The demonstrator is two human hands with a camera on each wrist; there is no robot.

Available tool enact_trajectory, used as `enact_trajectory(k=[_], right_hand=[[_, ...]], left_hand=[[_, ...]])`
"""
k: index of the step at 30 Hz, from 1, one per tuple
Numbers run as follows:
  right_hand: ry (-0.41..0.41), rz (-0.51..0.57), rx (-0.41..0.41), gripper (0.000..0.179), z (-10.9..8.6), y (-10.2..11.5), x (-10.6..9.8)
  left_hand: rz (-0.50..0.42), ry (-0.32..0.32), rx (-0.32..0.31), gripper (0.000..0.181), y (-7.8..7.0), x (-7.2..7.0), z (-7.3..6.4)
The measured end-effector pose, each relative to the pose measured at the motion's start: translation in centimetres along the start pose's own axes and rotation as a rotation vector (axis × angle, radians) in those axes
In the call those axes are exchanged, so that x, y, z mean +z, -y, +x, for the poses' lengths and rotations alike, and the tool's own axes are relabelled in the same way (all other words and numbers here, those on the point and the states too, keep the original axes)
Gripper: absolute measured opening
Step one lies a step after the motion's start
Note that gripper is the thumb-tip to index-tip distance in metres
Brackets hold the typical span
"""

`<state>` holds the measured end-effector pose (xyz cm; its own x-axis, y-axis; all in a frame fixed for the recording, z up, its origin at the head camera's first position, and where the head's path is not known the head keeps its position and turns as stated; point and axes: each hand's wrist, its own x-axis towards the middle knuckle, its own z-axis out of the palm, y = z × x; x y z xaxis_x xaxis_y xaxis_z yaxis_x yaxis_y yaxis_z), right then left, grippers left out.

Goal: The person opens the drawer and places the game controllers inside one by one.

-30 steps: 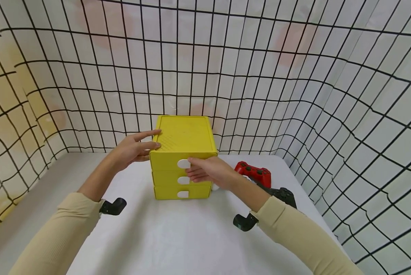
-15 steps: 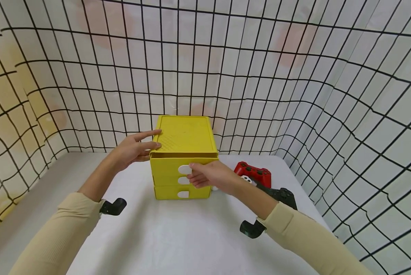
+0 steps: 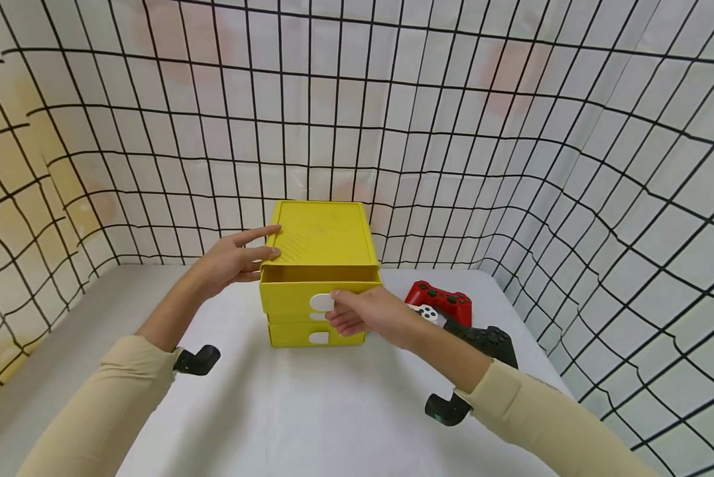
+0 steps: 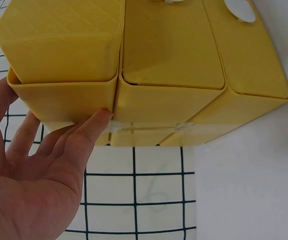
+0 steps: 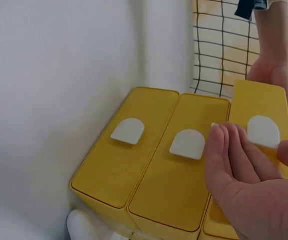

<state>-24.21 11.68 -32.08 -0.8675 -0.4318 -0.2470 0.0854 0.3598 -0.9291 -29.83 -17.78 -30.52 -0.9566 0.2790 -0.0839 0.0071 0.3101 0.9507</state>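
Note:
A yellow three-drawer box [image 3: 327, 228] stands on the white table, and its top drawer [image 3: 288, 298] is pulled partly out. Inside the gap at the drawer's top I see only bare yellow walls. My right hand [image 3: 371, 315] pinches the drawer's white tab handle [image 5: 263, 131] between thumb and fingers. On the box's upper left edge rests my left hand [image 3: 233, 262], its fingers fairly straight against the top and side. The left wrist view shows this hand [image 4: 49, 175] touching the casing around that drawer. Both lower drawers are closed, each with a white tab [image 5: 187, 144].
Right of the box lie a red game controller [image 3: 446, 303], a black one [image 3: 492, 344] and a white one [image 3: 429, 313] partly behind my right hand. A black wire grid [image 3: 357, 146] rises behind the table [image 3: 333, 411] and at both sides.
My right hand has drawn the top drawer toward me, from closed to partly out, and the gap above it has widened. My left hand has stayed on the box.

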Motion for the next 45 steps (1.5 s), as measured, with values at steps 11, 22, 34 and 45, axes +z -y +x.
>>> enact_trajectory(k=[11,22,34,45], right_hand=[[0.009,-0.002,-0.004,0.048,-1.3,0.0,0.7],[0.045,0.029,0.001,0.047,-3.2,-0.4,1.3],[0.013,0.216,0.102,0.053,-4.6,-0.7,2.1],[-0.017,0.343,0.118,0.054,-5.7,-0.9,3.3]], left_hand=[[-0.003,0.007,0.002,0.073,0.3,-0.1,0.0],[0.011,0.007,0.002,0.071,0.2,0.0,0.0],[0.010,0.004,-0.015,0.071,0.3,0.1,0.1],[0.002,-0.010,-0.013,0.071,0.2,0.2,0.0]])
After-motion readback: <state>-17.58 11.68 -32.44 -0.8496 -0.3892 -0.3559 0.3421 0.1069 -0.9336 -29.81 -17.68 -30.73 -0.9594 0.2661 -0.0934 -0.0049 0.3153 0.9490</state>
